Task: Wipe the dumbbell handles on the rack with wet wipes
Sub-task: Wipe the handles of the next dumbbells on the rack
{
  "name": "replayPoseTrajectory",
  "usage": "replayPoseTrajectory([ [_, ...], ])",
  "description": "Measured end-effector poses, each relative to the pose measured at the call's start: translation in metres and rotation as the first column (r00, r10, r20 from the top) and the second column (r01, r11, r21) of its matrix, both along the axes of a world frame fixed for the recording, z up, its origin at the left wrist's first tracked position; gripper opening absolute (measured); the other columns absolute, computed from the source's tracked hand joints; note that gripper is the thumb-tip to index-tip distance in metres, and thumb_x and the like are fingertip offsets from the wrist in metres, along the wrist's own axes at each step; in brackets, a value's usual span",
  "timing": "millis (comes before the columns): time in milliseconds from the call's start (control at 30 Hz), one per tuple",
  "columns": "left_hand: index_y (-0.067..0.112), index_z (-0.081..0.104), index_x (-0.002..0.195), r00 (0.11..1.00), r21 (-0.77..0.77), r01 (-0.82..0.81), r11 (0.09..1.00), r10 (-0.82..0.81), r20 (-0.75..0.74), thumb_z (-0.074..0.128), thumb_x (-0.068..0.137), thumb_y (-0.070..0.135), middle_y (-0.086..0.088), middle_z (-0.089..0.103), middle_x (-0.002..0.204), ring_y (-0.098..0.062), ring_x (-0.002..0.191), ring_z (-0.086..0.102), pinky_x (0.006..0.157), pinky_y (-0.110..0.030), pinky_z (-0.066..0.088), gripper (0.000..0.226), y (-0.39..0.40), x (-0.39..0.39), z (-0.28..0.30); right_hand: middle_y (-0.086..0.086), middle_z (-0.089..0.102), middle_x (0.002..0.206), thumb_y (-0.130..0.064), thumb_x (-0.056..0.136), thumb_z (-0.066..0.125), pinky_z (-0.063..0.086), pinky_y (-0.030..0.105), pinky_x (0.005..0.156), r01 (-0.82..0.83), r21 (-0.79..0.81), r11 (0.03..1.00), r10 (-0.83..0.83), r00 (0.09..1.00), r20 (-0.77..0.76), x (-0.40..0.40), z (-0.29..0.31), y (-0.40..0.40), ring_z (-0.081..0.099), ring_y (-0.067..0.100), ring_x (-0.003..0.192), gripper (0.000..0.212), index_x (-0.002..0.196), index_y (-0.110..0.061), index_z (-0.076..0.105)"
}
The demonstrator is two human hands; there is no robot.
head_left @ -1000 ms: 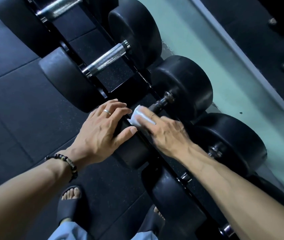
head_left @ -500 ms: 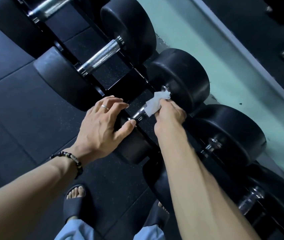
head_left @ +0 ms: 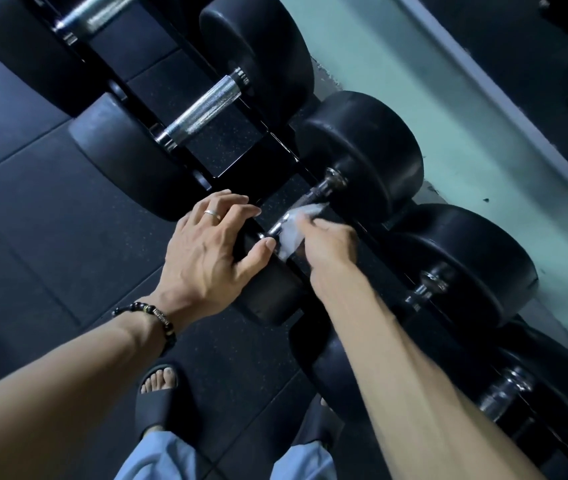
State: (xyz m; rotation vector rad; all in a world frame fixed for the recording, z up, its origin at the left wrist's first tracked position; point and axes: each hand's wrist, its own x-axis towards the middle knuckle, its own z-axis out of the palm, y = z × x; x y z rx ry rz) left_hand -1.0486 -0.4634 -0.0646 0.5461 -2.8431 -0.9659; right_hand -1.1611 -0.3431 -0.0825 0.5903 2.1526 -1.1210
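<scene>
Wipe (head_left: 293,233), gripped by right hand (head_left: 327,245), hides the handle (head_left: 310,199) partly; left hand (head_left: 213,251) rests spread.

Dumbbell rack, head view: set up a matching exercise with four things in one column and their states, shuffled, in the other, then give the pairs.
Things:
1. left hand
2. right hand
3. wet wipe
4. knurled handle of the next dumbbell up the rack

States:
A. bare chrome, nothing touching it
B. white, bunched against the handle being wiped
C. fingers spread, resting on the near black weight head
D. holds the wipe on a dumbbell handle

Pairs: 1-C, 2-D, 3-B, 4-A
</scene>
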Motion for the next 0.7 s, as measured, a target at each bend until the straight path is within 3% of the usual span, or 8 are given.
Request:
replayPoseTrajectory([
  [100, 0.015, 0.062, 0.125, 1.0, -0.006, 0.004, 1.0, -0.004, 0.0, 0.04, 0.09, 0.062, -0.003, 0.056, 0.134, -0.024, 0.135, 0.042, 0.106, -0.047, 0.04, 0.062, 0.0, 0.0, 0.0, 0.011, 0.074, 0.094, -0.036, 0.084, 0.078, 0.062, 0.036, 0.076, 0.062, -0.024, 0.998, -0.062, 0.997, -0.035, 0.0, 0.001, 0.0, 0.071, 0.021, 0.086, 0.033, 0.094, -0.005, 0.074],
  [233, 0.015, 0.063, 0.124, 1.0, -0.001, 0.003, 1.0, -0.003, -0.013, 0.04, 0.091, 0.061, -0.004, 0.057, 0.133, -0.025, 0.134, 0.043, 0.105, -0.048, 0.041, 0.061, 0.0, 0.0, -0.002, 0.003, 0.072, 0.083, -0.029, 0.088, 0.077, 0.042, 0.006, 0.05, 0.212, -0.157, 0.965, -0.237, 0.958, -0.164, -0.003, 0.003, -0.008, 0.068, 0.012, 0.079, 0.024, 0.068, -0.018, 0.069],
  [333, 0.015, 0.063, 0.123, 1.0, -0.002, 0.003, 1.0, -0.003, -0.024, 0.04, 0.091, 0.062, -0.004, 0.057, 0.132, -0.025, 0.134, 0.044, 0.105, -0.049, 0.041, 0.061, 0.0, 0.0, -0.003, -0.005, 0.067, 0.075, -0.027, 0.09, 0.075, 0.046, 0.014, 0.067, 0.251, -0.198, 0.947, -0.282, 0.948, -0.146, 0.004, 0.009, -0.011, 0.064, 0.008, 0.077, 0.033, 0.06, -0.028, 0.061],
  [400, 0.015, 0.063, 0.123, 0.999, 0.001, -0.001, 1.0, 0.001, -0.035, 0.041, 0.09, 0.062, -0.004, 0.058, 0.132, -0.026, 0.134, 0.045, 0.104, -0.05, 0.042, 0.061, 0.0, 0.0, -0.004, 0.005, 0.068, 0.085, -0.02, 0.092, 0.066, 0.054, 0.03, 0.077, 0.27, -0.241, 0.932, -0.291, 0.955, -0.058, 0.005, 0.013, -0.007, 0.067, 0.019, 0.083, 0.031, 0.063, -0.027, 0.065],
  [467, 0.015, 0.064, 0.123, 0.999, -0.001, -0.005, 1.0, 0.005, -0.044, 0.041, 0.09, 0.062, -0.004, 0.058, 0.131, -0.026, 0.133, 0.045, 0.104, -0.05, 0.042, 0.061, 0.0, 0.0, -0.005, 0.013, 0.069, 0.089, 0.003, 0.087, 0.05, 0.057, 0.035, 0.07, 0.25, -0.425, 0.87, -0.236, 0.968, 0.085, 0.006, 0.02, 0.001, 0.066, 0.026, 0.083, 0.027, 0.084, -0.014, 0.071],
  [500, 0.015, 0.064, 0.122, 0.999, -0.005, -0.007, 1.0, 0.006, -0.046, 0.041, 0.09, 0.062, -0.004, 0.058, 0.131, -0.026, 0.133, 0.045, 0.103, -0.05, 0.043, 0.061, 0.0, 0.0, -0.005, 0.014, 0.069, 0.092, 0.01, 0.084, 0.045, 0.056, 0.034, 0.066, 0.198, -0.456, 0.868, -0.164, 0.98, 0.113, 0.006, 0.021, 0.004, 0.065, 0.025, 0.082, 0.035, 0.095, -0.013, 0.07],
  [600, 0.015, 0.064, 0.121, 0.999, -0.009, 0.002, 1.0, -0.002, -0.051, 0.041, 0.09, 0.062, -0.004, 0.059, 0.13, -0.026, 0.133, 0.046, 0.103, -0.049, 0.043, 0.061, -0.001, -0.001, -0.006, 0.013, 0.072, 0.108, 0.012, 0.086, 0.051, 0.06, 0.033, 0.07, 0.073, -0.311, 0.948, -0.057, 0.996, 0.063, 0.008, 0.014, 0.001, 0.071, 0.024, 0.087, 0.037, 0.102, -0.016, 0.069],
  [700, 0.016, 0.064, 0.122, 0.999, 0.0, -0.006, 1.0, 0.006, -0.051, 0.041, 0.09, 0.062, -0.002, 0.058, 0.132, -0.025, 0.134, 0.044, 0.105, -0.046, 0.041, 0.061, -0.001, 0.0, -0.005, 0.013, 0.074, 0.104, 0.008, 0.087, 0.059, 0.061, 0.041, 0.085, 0.111, -0.165, 0.98, -0.112, 0.994, 0.0, 0.004, 0.012, -0.006, 0.073, 0.025, 0.097, 0.026, 0.094, -0.014, 0.072],
])
